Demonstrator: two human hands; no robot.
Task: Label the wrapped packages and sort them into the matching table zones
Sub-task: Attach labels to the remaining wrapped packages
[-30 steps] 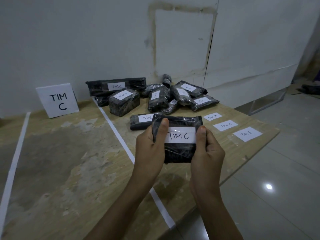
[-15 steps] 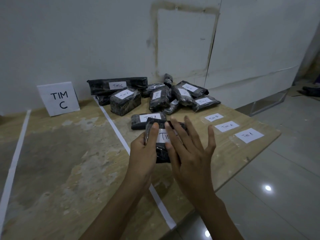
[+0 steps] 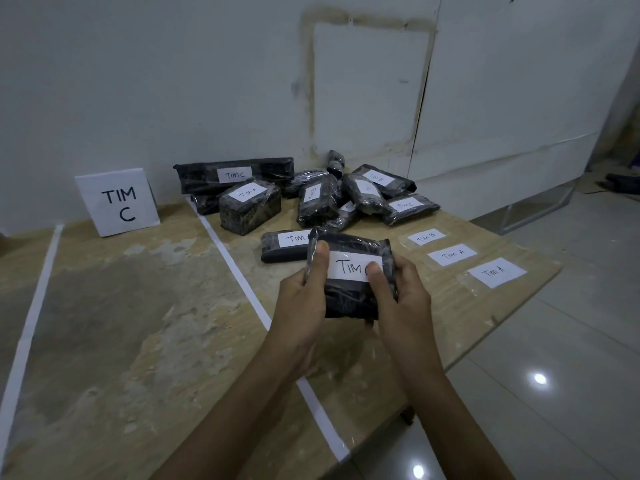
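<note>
Both hands hold a black wrapped package [image 3: 349,296] above the table, just right of the white tape line [image 3: 239,271]. Its white label [image 3: 348,266] reads "TIM C". My left hand [image 3: 304,303] grips the package's left side, thumb on the label's left end. My right hand [image 3: 401,299] grips the right side, thumb pressing the label's right end. A white "TIM C" sign [image 3: 117,200] leans on the wall behind the left zone. A pile of labelled black packages [image 3: 318,199] lies at the back of the right zone.
Three loose labels lie on the table at right: "TIM B" [image 3: 426,237], "TIM A" [image 3: 452,254] and "TIM A" [image 3: 497,271]. A second tape line [image 3: 31,323] runs at far left. The table's right edge [image 3: 502,327] drops to a tiled floor.
My right hand, spread flat over the package half a second ago, has closed on its right side again with the thumb on the label. The package has tilted back up toward me.
</note>
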